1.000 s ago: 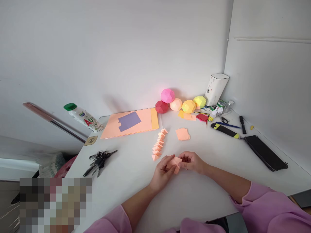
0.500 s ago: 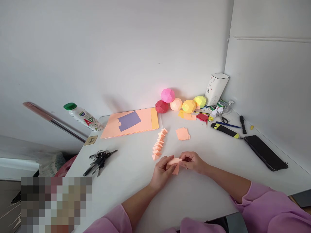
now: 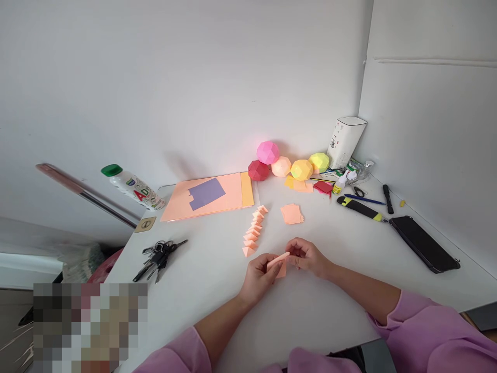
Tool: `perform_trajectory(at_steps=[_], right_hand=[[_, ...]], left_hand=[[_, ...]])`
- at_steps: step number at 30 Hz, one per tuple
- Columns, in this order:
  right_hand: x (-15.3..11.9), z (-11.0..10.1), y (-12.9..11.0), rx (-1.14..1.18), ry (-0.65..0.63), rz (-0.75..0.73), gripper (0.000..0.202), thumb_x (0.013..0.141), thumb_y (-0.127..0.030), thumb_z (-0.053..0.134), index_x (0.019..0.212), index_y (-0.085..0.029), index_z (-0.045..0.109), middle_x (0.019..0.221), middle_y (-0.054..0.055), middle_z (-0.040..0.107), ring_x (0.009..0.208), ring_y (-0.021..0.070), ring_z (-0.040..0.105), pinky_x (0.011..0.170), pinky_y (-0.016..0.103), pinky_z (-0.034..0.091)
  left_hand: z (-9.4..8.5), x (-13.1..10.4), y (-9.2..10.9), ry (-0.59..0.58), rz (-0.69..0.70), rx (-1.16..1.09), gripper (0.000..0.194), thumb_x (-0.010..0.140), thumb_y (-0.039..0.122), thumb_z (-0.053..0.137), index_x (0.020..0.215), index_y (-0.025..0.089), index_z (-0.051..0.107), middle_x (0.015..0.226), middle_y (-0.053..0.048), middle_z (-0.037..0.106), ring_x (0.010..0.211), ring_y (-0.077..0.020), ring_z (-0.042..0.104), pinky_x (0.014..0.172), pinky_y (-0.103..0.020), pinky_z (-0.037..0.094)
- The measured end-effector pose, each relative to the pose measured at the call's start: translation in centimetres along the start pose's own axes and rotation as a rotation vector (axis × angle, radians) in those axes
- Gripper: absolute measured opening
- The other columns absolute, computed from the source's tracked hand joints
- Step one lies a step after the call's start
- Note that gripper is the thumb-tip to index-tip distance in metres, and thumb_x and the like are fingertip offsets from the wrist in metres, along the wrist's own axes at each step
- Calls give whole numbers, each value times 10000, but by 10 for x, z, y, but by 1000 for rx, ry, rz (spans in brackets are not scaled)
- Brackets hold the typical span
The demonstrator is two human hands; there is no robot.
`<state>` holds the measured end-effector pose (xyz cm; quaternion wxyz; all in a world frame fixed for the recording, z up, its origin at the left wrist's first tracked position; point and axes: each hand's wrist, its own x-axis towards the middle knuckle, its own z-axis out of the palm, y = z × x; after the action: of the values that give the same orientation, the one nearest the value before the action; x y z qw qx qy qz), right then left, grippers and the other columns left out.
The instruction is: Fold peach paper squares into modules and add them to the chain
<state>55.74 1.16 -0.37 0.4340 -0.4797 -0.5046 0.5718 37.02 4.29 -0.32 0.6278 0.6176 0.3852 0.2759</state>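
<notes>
Between my two hands, close to the table's front, is a small peach paper piece (image 3: pixel 280 268) with a fold across its top. My left hand (image 3: pixel 259 275) pinches its left side, thumb in front. At the paper's upper right corner, the fingers of my right hand (image 3: pixel 307 257) are closed on the edge. Just beyond the hands runs a row of folded peach paper pieces (image 3: pixel 252 237). A small stack of peach paper squares (image 3: pixel 292 214) lies to the right of that row.
Faceted paper balls (image 3: pixel 267 153) sit along the wall. Peach sheets (image 3: pixel 180 194) with a purple piece (image 3: pixel 207 194) lie at the back left. Keys (image 3: pixel 161 256) and a bottle (image 3: pixel 134 187) are on the left; a cutter (image 3: pixel 360 209) and black case (image 3: pixel 424 243) on the right.
The paper's top flap has tilted and now looks narrower, seen more edge-on. My right hand has shifted slightly upward; my left hand stays nearly in place.
</notes>
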Motion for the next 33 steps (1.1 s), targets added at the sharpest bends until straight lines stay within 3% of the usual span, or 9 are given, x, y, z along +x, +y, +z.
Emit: perform_trajectory(at_steps=[6, 33], right_hand=[[0, -1, 2, -55, -26, -46, 215, 778, -375, 626, 830, -167, 614, 680, -12, 509, 556, 94, 438, 497, 228, 391], [1, -1, 1, -16, 21, -20, 251, 721, -403, 669, 742, -161, 606, 624, -24, 514, 512, 86, 430, 480, 233, 374]], left_hand=[[0, -1, 2, -13, 6, 44, 332, 796, 450, 544, 782, 128, 624, 502, 45, 428, 461, -72, 365, 441, -193, 307], [0, 0, 2, 0, 61, 122, 346, 797, 463, 523, 665, 149, 590, 490, 39, 433, 469, -86, 362, 438, -204, 303]])
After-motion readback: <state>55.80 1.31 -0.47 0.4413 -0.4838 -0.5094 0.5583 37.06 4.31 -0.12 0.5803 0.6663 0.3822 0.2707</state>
